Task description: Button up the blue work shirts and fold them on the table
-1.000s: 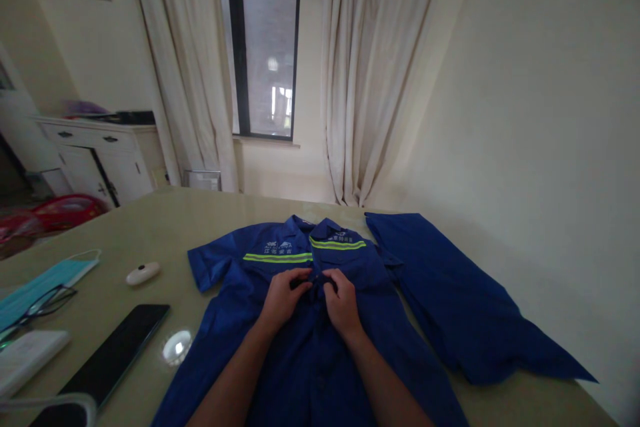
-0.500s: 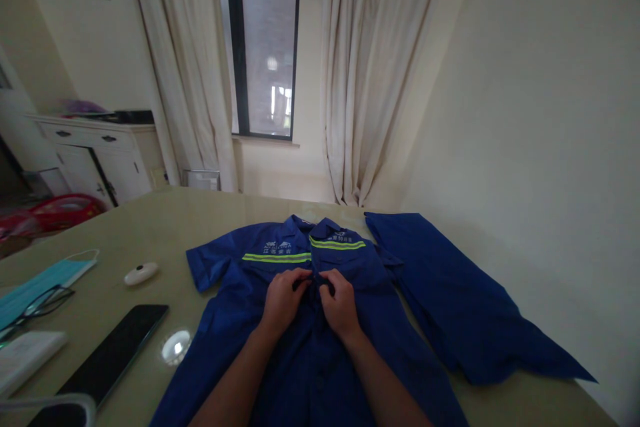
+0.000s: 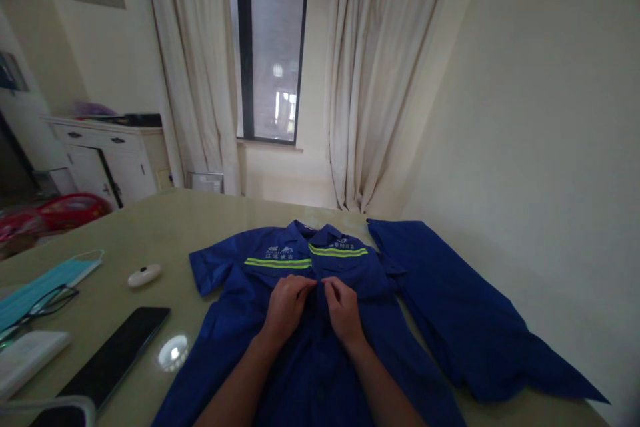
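A short-sleeved blue work shirt (image 3: 313, 367) lies spread on the table, collar toward the window. Yellow-green and grey stripes and white lettering cross its chest. At the front opening, just below the stripes, both hands are close together. My left hand (image 3: 287, 303) has its thumb and fingers pinched at the placket edge. Opposite it, my right hand (image 3: 343, 307) is also closed in a pinch on the shirt front, a small gap from the left fingertips. Any button under the fingertips is too small to make out.
Folded blue cloth (image 3: 450, 307) lies right of the shirt, touching its sleeve. On the left are a black phone (image 3: 117, 357), a small white oval object (image 3: 145, 275), a blue face mask (image 3: 55, 287), glasses (image 3: 53, 300) and a white box (image 3: 33, 357). The table (image 3: 200, 213) meets a wall at right.
The gathered fabric between my hands has been lowered and lies flatter. My fingertips are less bunched, still at the placket. The view has shifted slightly.
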Tool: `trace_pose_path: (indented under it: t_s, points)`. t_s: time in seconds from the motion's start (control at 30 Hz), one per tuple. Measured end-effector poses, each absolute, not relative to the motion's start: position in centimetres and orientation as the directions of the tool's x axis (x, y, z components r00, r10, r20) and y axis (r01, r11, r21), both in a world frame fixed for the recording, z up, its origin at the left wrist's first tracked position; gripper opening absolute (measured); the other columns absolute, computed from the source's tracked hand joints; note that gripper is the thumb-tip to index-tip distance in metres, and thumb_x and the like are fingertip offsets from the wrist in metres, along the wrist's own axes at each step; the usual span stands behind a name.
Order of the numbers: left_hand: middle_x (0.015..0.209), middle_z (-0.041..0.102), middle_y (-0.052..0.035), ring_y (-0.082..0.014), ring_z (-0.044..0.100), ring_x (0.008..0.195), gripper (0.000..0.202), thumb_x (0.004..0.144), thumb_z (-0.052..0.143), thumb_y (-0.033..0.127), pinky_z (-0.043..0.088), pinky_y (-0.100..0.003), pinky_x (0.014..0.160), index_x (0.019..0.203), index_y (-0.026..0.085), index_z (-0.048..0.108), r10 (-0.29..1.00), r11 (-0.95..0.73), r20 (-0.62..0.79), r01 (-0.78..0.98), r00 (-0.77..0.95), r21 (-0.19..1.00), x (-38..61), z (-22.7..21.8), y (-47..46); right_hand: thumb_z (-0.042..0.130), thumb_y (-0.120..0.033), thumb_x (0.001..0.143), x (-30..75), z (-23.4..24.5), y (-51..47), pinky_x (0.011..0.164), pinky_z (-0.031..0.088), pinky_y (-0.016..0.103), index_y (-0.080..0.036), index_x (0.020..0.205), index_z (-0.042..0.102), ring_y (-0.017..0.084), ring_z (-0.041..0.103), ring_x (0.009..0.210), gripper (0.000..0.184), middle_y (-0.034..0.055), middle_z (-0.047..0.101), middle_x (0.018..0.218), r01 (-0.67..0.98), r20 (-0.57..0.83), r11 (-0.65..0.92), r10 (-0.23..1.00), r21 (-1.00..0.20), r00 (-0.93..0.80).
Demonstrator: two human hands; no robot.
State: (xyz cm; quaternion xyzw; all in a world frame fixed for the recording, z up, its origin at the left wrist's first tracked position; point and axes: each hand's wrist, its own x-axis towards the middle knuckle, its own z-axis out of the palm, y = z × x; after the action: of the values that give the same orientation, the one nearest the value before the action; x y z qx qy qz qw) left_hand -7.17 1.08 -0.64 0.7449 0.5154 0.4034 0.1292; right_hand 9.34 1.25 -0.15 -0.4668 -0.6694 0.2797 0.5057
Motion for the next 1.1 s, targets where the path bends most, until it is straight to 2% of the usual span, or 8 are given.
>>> trace_pose_path:
  t_s: [0.2, 0.37, 0.53, 0.7, 0.9, 1.1]
  points:
    - [0.098, 0.077, -0.0006, -0.0209, 0.069, 0.093, 0.017, 0.092, 0.055, 0.018, 0.048, -0.033, 0.087, 0.099, 0.026, 0.069, 0.916, -0.320, 0.401, 0.636, 0.019, 0.702, -6.9, -0.7, 1.0, 0.060, -0.036, 0.089, 9.3, -1.1, 1.9, 0.060, 0.046, 0.024, -0.019, 0.093, 0.073, 0.019, 0.066, 0.069, 0.022, 0.0027, 0.071, 0.076, 0.248, 0.366, 0.379, 0.925, -0.892, -0.098]
    - [0.094, 0.075, -0.0015, -0.0209, 0.067, 0.091, 0.021, 0.091, 0.052, 0.015, 0.047, -0.032, 0.085, 0.096, 0.025, 0.069, 0.927, -0.310, 0.371, 0.677, 0.059, 0.667, -6.9, -0.6, 1.0, 0.066, -0.037, 0.085, 9.2, -1.2, 1.9, 0.047, 0.037, 0.022, -0.018, 0.094, 0.074, 0.015, 0.057, 0.051, 0.023, -0.0009, 0.065, 0.061, 0.244, 0.309, 0.332, 0.942, -0.911, -0.127]
    - [0.097, 0.075, -0.0035, -0.0222, 0.066, 0.094, 0.022, 0.090, 0.053, 0.015, 0.049, -0.034, 0.087, 0.094, 0.025, 0.072, 0.908, -0.351, 0.410, 0.678, 0.079, 0.646, -7.0, -0.4, 1.0, 0.065, -0.030, 0.086, 9.1, -0.7, 1.7, 0.057, 0.045, 0.026, -0.020, 0.090, 0.076, 0.018, 0.063, 0.061, 0.016, 0.0020, 0.070, 0.070, 0.348, 0.382, 0.391, 0.919, -0.852, -0.098]
    - [0.097, 0.077, -0.0034, -0.0224, 0.068, 0.093, 0.023, 0.090, 0.054, 0.017, 0.050, -0.035, 0.087, 0.095, 0.025, 0.074, 0.918, -0.333, 0.393, 0.643, 0.055, 0.689, -7.0, -0.4, 1.1, 0.062, -0.023, 0.087, 9.0, -0.4, 1.4, 0.067, 0.048, 0.028, -0.021, 0.085, 0.074, 0.019, 0.065, 0.073, 0.012, 0.0033, 0.069, 0.081, 0.422, 0.459, 0.448, 0.885, -0.788, -0.082]
    - [0.092, 0.078, -0.0023, -0.0213, 0.071, 0.089, 0.022, 0.093, 0.052, 0.027, 0.051, -0.031, 0.082, 0.097, 0.023, 0.074, 0.940, -0.301, 0.339, 0.523, 0.023, 0.797, -6.6, 0.2, 0.9, 0.060, -0.019, 0.088, 8.9, -0.7, 1.5, 0.071, 0.048, 0.028, -0.021, 0.085, 0.070, 0.020, 0.065, 0.077, 0.011, 0.0033, 0.068, 0.084, 0.454, 0.449, 0.435, 0.890, -0.778, -0.083]
    - [0.079, 0.076, -0.0012, -0.0202, 0.070, 0.076, 0.026, 0.091, 0.057, 0.041, 0.049, -0.029, 0.070, 0.082, 0.021, 0.072, 0.963, -0.248, 0.270, 0.473, 0.024, 0.845, -6.4, 0.9, 0.8, 0.060, -0.016, 0.087, 8.9, -0.9, 1.6, 0.068, 0.046, 0.027, -0.022, 0.081, 0.068, 0.020, 0.066, 0.077, 0.012, 0.0029, 0.069, 0.082, 0.493, 0.447, 0.425, 0.891, -0.759, -0.079]
